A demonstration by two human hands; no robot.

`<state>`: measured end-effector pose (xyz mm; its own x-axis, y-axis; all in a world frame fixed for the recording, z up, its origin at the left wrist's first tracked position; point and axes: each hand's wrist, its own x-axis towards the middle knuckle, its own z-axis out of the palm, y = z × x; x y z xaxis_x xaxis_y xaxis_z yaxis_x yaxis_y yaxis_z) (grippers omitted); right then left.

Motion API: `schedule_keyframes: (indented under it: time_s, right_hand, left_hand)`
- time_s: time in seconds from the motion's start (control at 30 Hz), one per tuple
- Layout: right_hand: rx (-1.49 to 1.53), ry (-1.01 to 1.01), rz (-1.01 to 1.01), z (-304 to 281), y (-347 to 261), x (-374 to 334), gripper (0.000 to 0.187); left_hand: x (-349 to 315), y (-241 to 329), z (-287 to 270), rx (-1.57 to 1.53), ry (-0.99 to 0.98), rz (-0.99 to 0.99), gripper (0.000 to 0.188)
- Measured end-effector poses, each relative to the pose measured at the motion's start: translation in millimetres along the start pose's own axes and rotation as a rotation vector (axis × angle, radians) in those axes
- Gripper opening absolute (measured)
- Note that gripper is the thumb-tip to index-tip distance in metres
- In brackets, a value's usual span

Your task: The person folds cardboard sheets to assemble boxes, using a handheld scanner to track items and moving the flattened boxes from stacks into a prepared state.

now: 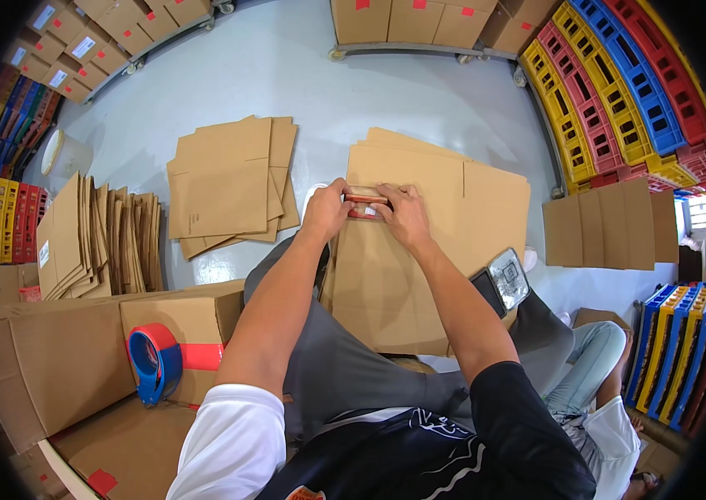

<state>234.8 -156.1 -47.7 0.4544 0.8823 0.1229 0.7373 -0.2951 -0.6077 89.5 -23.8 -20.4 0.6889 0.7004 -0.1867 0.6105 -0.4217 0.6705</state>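
My left hand (327,210) and my right hand (405,217) are closed on the two ends of a small rectangular thing (365,200). It shows tan along its far side and red with a pale patch below; its kind cannot be made out. Fingers cover both its ends. Under my hands lies a stack of flattened cardboard boxes (428,292), between my spread legs. The small thing is over the stack's far left edge; whether it touches the cardboard cannot be told.
Left, flat cardboard (228,179) lies on the floor, with standing folded sheets (99,242) beyond. A red and blue tape dispenser (154,364) rests against a carton. Crates (611,83) and a cart of cartons (411,22) stand around. Another person (595,367) sits at my right.
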Motion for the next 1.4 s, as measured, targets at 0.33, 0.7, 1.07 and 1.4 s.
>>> schedule_keyframes:
  time_s: [0.33, 0.7, 1.07, 1.4]
  right_hand:
    - [-0.038, 0.053, -0.073, 6, 12, 0, 0.037]
    - [-0.146, -0.078, -0.092, -6, 3, 6, 0.042]
    - [-0.284, -0.396, -0.185, -19, -21, 32, 0.049]
    - [-0.191, -0.546, -0.165, -25, -17, 64, 0.035]
  left_hand:
    - [-1, 2, 5, 0.02, 0.038, 0.026, 0.019]
    - [4, 17, 17, 0.396, 0.005, 0.027, 0.049]
    - [12, 6, 28, 0.365, -0.05, -0.076, 0.026]
    - [46, 11, 9, 0.364, -0.262, -0.016, 0.02]
